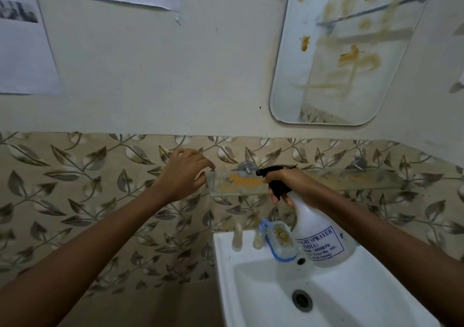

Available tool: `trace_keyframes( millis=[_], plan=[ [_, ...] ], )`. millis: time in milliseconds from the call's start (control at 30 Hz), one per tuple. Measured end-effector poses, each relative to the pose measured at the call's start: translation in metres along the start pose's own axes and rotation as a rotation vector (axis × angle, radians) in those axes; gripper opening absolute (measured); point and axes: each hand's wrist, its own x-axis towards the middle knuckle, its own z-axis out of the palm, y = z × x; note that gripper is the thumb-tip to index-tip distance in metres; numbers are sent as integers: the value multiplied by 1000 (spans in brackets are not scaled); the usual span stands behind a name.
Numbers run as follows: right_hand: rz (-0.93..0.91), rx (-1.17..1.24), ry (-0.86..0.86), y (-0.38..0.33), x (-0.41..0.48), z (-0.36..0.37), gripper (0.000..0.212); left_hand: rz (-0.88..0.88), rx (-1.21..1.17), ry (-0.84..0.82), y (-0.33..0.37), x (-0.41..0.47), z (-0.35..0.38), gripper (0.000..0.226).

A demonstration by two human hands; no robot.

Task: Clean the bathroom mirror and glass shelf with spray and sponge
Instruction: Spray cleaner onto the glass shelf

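A white spray bottle (324,236) with a black trigger head is gripped by the right hand (292,186) in front of a glass shelf (236,184) smeared orange. The shelf's left end is touched by the left hand (184,173). A stained mirror (344,50) is mounted above, a white sink (251,289) below.

Home bathroom, white sink (227,264) with taps (237,237), wall mirror (334,58), glass shelf (241,184), leaf-patterned tiles (75,188)

The spray bottle (324,236) is white with a black trigger — orange smears mark the glass shelf (241,184) and mirror (351,50); leaf-patterned beige tiles (75,188).
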Motion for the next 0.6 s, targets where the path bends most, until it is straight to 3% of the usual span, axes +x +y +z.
trace_keyframes(
  millis=[133,300,500,600],
  plan=[
    [34,11,12,11,-5,-18,12,27,-29,8,6,9,3,36],
    [39,41,214,32,-10,-50,9,31,-95,-11,18,23,11,33],
    [62,35,244,51,-15,-85,17,54,-101,-55,34,41,23,35],
    [85,42,337,60,-17,-96,20,84,-103,-41,40,47,30,42]
  ],
)
